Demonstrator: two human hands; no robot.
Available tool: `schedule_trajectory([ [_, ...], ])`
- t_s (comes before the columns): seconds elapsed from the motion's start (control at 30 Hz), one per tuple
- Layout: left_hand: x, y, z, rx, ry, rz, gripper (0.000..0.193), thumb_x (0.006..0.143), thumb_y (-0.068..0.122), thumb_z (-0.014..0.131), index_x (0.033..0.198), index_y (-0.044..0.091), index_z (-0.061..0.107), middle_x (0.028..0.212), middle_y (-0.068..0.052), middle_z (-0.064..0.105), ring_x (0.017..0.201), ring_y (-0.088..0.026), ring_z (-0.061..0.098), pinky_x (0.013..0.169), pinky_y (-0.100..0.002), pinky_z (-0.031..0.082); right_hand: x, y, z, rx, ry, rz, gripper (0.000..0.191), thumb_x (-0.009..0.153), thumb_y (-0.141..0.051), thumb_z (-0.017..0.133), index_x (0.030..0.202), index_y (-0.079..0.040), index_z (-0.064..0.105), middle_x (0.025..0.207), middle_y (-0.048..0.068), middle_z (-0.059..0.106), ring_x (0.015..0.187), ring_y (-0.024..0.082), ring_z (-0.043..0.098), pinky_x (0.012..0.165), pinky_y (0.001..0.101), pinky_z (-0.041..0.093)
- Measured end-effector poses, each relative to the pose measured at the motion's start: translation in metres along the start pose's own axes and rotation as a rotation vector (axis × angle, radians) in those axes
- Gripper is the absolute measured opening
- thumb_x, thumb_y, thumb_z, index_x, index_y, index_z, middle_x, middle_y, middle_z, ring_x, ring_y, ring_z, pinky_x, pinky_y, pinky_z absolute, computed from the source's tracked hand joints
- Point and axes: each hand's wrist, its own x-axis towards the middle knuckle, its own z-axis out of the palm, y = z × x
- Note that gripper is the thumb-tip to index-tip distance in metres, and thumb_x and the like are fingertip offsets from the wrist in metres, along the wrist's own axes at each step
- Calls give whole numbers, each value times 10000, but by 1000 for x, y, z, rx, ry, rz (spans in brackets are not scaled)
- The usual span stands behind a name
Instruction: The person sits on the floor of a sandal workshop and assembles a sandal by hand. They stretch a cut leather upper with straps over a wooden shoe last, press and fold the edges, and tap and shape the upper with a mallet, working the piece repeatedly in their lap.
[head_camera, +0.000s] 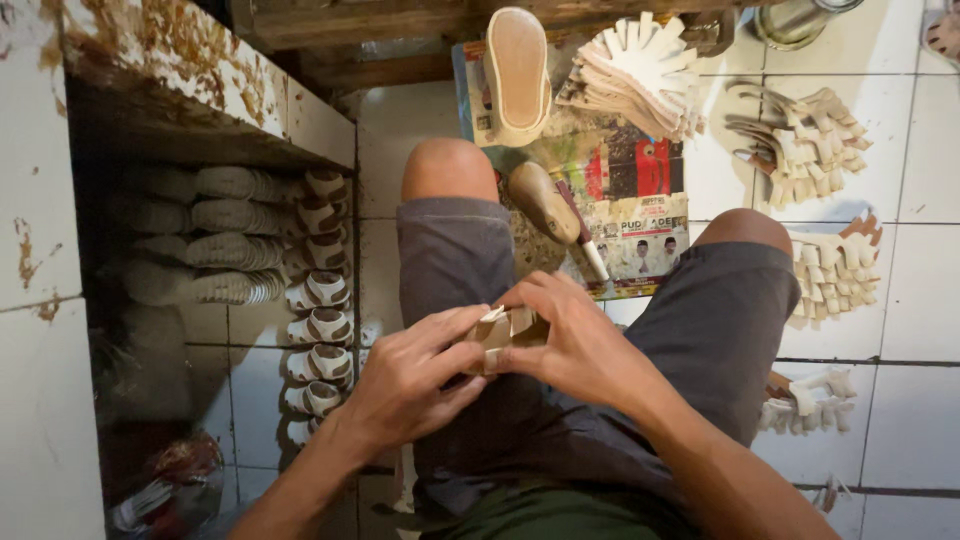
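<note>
Two hands hold a small tan shoe piece over the lap.

The tan shoe piece (505, 332) sits between both hands, above the grey shorts (470, 260). The left hand (410, 375) grips it from below with bent fingers. The right hand (575, 335) pinches its top edge. On the floor past the knees lie a wooden shoe form (543, 202), a shoe sole (517, 70) and stacks of cut pieces (640, 70). Finished little sandals (320, 330) line the shelf on the left.
</note>
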Motion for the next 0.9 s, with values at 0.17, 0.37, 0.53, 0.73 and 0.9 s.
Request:
schedule_trajectory([
  [0.17,1,-3,-3,-61,-20,5,330,744,95,868,949,55,612,1286,-168,650,1147,-365,682,920,-413,578,0,3,-13,23,119,-356,480,797,-200,811,1225,-30,675,1132,121,659,1067,314,639,957,469,451],
  [0.37,2,-3,-3,-75,-20,-23,296,773,106,876,933,63,630,1332,-179,649,1151,-352,683,920,-402,583,14,11,-17,126,98,-483,184,887,-41,752,1065,-44,704,1013,93,675,933,269,692,794,353,561],
  [0.53,-3,-5,-3,-128,-29,-79,292,765,97,868,945,58,640,1361,-191,652,1142,-365,695,909,-387,580,22,15,-7,128,112,-524,135,905,-46,754,1018,-24,684,975,94,661,918,277,672,782,360,544],
  [0.73,-19,-11,20,-502,138,-321,272,739,61,892,907,66,678,1268,-186,696,1103,-268,720,935,-355,576,22,30,-35,659,-142,-182,435,872,-110,758,1292,-37,670,1149,68,715,1077,175,657,965,310,529],
  [0.9,-5,23,72,-1611,546,-650,195,972,-14,796,1066,5,626,1210,-237,691,1057,-272,687,945,-415,576,12,44,-50,1104,-131,-155,602,771,-264,850,1265,4,635,1171,121,712,1075,200,689,958,339,542],
])
